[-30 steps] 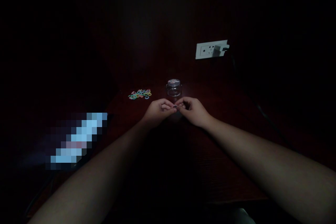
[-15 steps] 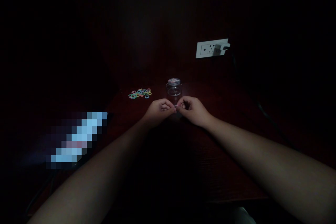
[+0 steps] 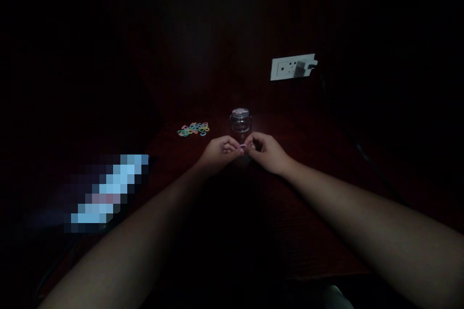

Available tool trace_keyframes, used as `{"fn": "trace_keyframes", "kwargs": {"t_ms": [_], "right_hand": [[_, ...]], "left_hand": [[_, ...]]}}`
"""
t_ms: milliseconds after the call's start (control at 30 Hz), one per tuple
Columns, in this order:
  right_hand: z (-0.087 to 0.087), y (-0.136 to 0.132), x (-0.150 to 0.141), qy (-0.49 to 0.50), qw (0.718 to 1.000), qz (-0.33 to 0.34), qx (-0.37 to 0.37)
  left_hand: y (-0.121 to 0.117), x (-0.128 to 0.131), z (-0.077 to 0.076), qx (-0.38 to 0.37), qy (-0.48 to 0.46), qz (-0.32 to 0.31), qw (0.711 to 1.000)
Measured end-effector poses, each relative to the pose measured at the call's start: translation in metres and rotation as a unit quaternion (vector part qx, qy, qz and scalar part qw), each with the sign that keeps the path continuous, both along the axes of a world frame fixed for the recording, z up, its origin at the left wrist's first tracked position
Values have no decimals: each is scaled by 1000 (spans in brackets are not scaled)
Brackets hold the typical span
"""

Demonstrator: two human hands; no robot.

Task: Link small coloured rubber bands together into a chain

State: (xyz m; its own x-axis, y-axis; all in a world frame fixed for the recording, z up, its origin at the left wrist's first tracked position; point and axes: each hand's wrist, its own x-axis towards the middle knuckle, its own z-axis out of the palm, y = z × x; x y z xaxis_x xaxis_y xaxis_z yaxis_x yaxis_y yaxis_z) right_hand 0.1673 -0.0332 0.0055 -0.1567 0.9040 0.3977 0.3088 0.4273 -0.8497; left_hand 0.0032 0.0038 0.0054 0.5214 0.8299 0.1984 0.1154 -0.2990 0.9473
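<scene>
A small pinkish hair tie (image 3: 242,145) is pinched between the fingertips of both hands. My left hand (image 3: 220,152) is closed on its left end, thumb and index finger together. On its other end, my right hand (image 3: 266,149) is closed in the same kind of pinch. Just behind the hands stands a clear jar (image 3: 240,121) with a patterned lid on it. To the left of the jar, a loose pile of colourful hair ties (image 3: 194,129) lies on the dark reddish table (image 3: 311,231).
A lit, pixelated screen (image 3: 112,193) is at the left, beside my left forearm. On the back wall sits a white socket plate (image 3: 284,68) with a plug in it, and a dark cable (image 3: 362,151) runs down at the right.
The hair tie between my fingertips now shows a slightly more rounded loop than before. Both hands have stayed almost in place; the jar and the pile have not moved.
</scene>
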Motion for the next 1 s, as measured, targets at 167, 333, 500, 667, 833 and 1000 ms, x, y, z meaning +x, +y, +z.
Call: {"fn": "trace_keyframes", "kwargs": {"t_ms": [167,333,500,667,833,1000], "right_hand": [[2,-1,-1,25,999,12,-15],[-1,1,0,10,1000,-7,-11],[-3,3,1,4,1000,-17,-10],[-1,2,-1,-13,999,-36,-8],[-2,2,0,-12,999,-31,-15],[-5,3,1,-5,999,-19,-25]], "left_hand": [[0,1,0,-4,4,7,1000],[1,1,-3,-3,-1,8,1000],[0,1,-2,-7,-4,-4,1000],[1,0,-2,2,10,-4,1000],[2,1,-3,-6,-2,7,1000],[2,2,-2,-7,-17,18,1000]]}}
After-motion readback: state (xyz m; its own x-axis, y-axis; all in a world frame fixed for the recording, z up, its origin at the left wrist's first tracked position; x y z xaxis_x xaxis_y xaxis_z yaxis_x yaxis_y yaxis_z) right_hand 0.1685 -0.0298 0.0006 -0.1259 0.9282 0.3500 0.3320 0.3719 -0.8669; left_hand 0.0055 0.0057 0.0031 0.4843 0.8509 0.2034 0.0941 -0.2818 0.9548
